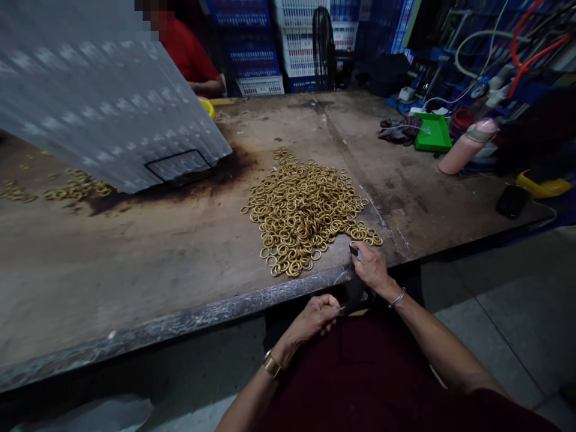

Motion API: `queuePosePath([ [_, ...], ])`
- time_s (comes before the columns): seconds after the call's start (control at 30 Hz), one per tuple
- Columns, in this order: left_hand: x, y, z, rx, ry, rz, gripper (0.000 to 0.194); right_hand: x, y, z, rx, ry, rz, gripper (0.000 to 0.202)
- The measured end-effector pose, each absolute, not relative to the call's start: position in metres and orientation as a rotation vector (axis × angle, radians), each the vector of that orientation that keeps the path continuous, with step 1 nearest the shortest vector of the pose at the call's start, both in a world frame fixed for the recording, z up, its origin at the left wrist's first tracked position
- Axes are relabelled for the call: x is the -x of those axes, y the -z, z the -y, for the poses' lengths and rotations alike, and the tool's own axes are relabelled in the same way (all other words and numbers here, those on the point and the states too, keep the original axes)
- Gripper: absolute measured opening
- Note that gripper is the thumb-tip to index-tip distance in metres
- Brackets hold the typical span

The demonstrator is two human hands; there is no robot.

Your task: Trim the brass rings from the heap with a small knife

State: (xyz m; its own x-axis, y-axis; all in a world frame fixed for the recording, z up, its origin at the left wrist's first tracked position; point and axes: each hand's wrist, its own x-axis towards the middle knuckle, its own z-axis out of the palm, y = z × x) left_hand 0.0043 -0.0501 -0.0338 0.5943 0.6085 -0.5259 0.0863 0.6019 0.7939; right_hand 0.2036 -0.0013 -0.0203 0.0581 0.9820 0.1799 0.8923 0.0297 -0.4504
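A heap of brass-coloured rings (306, 204) lies on the wooden table in front of me. Just off the table's front edge, my left hand (317, 315) is closed, with a bit of a brass-coloured ring showing between the fingers. My right hand (372, 269) rests over the table edge by the heap's near right corner. Its fingers are closed on a small dark-and-grey tool (355, 251), whose exact kind I cannot make out. Some loose rings lie right beside its fingertips.
A large grey ribbed panel (117, 102) stands tilted on the table (180, 252) at left, with more rings beyond it. A person in red (191, 57) sits across. At right are a green tray (432, 133), a pink bottle (468, 147) and a dark object (512, 201).
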Motion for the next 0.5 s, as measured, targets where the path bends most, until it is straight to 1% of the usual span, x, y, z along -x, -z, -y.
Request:
queuePosePath([
  [0.1, -0.008, 0.058, 0.049, -0.943, -0.33, -1.026, 0.03, -0.207, 0.014, -0.004, 2.068, -0.213, 1.82, 0.026],
  [0.2, -0.01, 0.077, 0.044, -0.987, -0.272, -1.211, 0.037, -0.202, 0.005, -0.007, 2.217, -0.254, 1.798, 0.025],
  [0.27, -0.01, 0.084, 0.041, -1.026, -0.26, -1.251, 0.036, -0.198, -0.001, -0.009, 2.283, -0.285, 1.793, 0.024],
  [0.37, -0.009, 0.084, 0.04, -1.05, -0.27, -1.245, 0.03, -0.195, -0.006, -0.01, 2.33, -0.293, 1.796, 0.023],
  [0.5, -0.012, 0.065, 0.042, -1.129, -0.246, -1.195, 0.035, -0.199, -0.004, -0.012, 2.31, -0.286, 1.836, 0.022],
])
